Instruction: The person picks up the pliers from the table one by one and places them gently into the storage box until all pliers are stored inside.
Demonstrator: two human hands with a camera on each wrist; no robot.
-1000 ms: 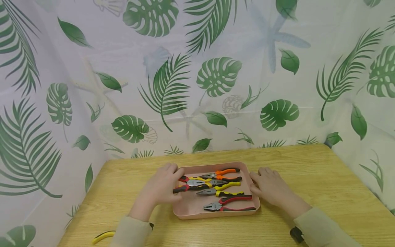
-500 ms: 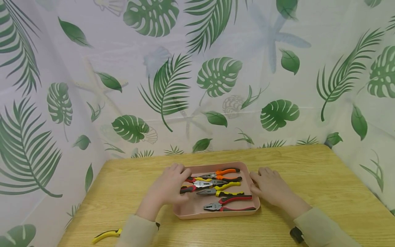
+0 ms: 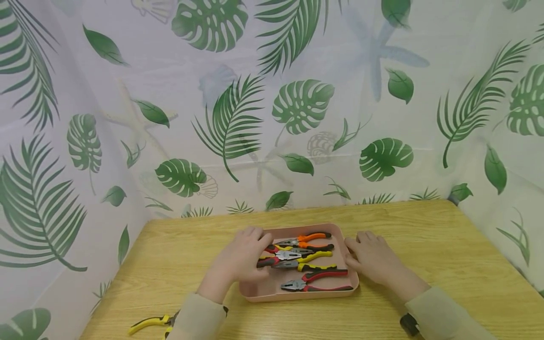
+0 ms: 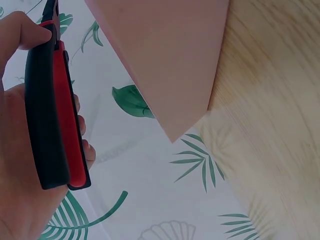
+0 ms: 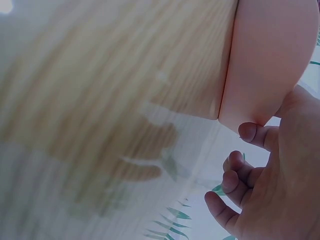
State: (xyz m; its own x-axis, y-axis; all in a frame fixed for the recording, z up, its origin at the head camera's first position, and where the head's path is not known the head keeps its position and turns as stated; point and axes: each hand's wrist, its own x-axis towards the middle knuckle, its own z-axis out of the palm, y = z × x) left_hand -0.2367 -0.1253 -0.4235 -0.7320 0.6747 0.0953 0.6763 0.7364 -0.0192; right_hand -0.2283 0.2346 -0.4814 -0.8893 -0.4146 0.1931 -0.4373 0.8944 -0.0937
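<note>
A staged recording booth: leaf-print curtains [image 3: 297, 108] enclose a bare wooden table [image 3: 425, 245] on three sides.

A pink tray [image 3: 340, 241], shallow with rounded corners, sits flat on the table [image 3: 425, 245] near its middle. Several pliers lie in it, heads mostly pointing left. At the far end are orange-handled pliers [image 3: 303, 237]; below them lie yellow-handled pliers [image 3: 301, 257], partly crossing their neighbours. Nearest the front rim lie red-and-black pliers [image 3: 316, 282], flat, handles slightly spread and pointing right. One more pair, the red pliers [image 3: 265, 262] with black-and-red handles, is at the tray's left side, handles to the left and closed side by side [image 4: 52, 115], lifted in the left hand [image 3: 240, 257], which grips them.
</note>
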